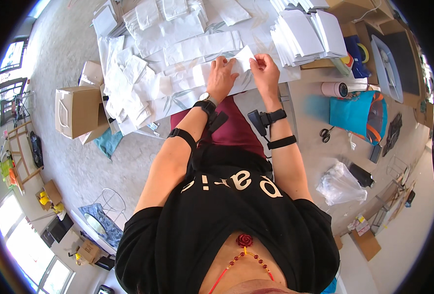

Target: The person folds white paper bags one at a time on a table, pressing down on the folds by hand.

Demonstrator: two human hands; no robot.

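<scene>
My right hand (266, 71) pinches the raised right edge of a white paper piece (245, 55), thumb against fingers. Beside it, my left hand (221, 76) rests on the same piece, its bent fingers pressing down and its thumb held apart. I cannot tell whether the piece is a sheet or a flat envelope. Part of it is hidden under my left fingers. A smaller white piece (202, 73) lies just left of that hand. Beyond both hands, a row of flat white packets (197, 48) stretches across the table (181, 99), which has a leaf-patterned cover.
Loose white packets (129, 81) are heaped at the table's left. Stacks of folded white paper (305, 34) stand at its far right. Cardboard boxes (75, 110) are left of the table. On the floor at right are a blue bag (347, 115), scissors (326, 134) and a clear plastic bag (339, 183).
</scene>
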